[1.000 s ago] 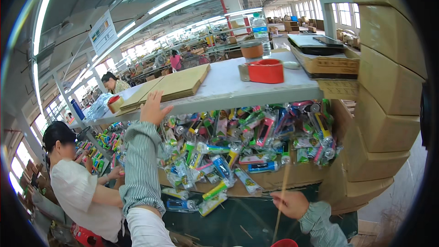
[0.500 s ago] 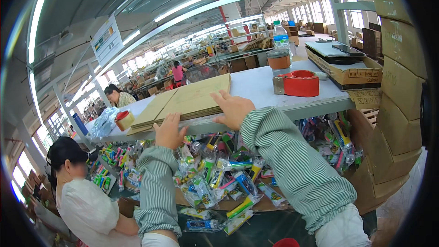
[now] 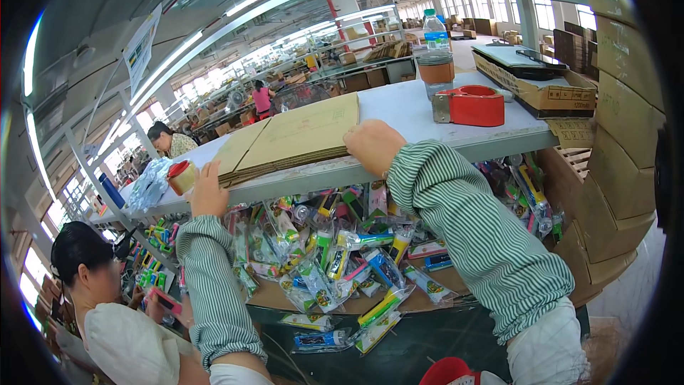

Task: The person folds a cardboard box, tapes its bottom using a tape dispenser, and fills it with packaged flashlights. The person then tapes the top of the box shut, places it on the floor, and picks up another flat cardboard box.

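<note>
A stack of flattened cardboard boxes [image 3: 299, 132] lies on the white tabletop, its layered edges facing me. My left hand [image 3: 209, 191] is at the stack's near left end, fingers stretched upward against it and not wrapped round it. At the right end, my right hand [image 3: 375, 147] is closed, its curled fingers at the near corner of the cardboard; the fingertips are hidden. Green-and-white striped sleeves cover both forearms. Just left of my left hand stands a roll of tape [image 3: 182, 177] with a red core.
Below the tabletop, a bin holds many colourful bagged items [image 3: 342, 264]. A red tape dispenser [image 3: 474, 107], a lidded cup [image 3: 436, 71], a water bottle [image 3: 435, 32] and a shallow carton [image 3: 541, 89] stand at right. Stacked cartons [image 3: 623, 142] rise beyond. A co-worker [image 3: 121, 321] sits at left.
My hands have moved apart from the stack's front to its two ends. My right hand's spread fingers have curled in. The co-worker's hand now shows a pink item.
</note>
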A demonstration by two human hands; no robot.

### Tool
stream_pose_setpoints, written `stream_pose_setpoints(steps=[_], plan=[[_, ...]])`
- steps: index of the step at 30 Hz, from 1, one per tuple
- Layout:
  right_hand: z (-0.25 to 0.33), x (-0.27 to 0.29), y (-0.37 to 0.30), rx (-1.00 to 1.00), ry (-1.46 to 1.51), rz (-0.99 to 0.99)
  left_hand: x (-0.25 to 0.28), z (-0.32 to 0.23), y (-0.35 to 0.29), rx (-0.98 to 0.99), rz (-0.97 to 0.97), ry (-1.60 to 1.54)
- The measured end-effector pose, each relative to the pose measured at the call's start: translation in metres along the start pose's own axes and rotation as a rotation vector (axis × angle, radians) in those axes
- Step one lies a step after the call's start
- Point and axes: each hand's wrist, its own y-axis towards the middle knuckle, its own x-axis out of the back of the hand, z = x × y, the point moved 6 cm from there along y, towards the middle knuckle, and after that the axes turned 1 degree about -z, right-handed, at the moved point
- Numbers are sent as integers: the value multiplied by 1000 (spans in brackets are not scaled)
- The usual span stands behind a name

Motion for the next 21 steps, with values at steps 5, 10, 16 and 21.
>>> stream_pose_setpoints(steps=[5, 10, 16, 21], plan=[[11, 14, 8, 76, -71, 64, -51, 73, 14, 54, 149, 43], [16, 23, -13, -15, 111, -1, -46, 78, 13, 22, 73, -244], [-27, 31, -20, -260, 374, -86, -20, 36, -11, -92, -49, -110], [-35, 9, -2, -345, 547, 26, 0, -14, 2, -154, -67, -283]])
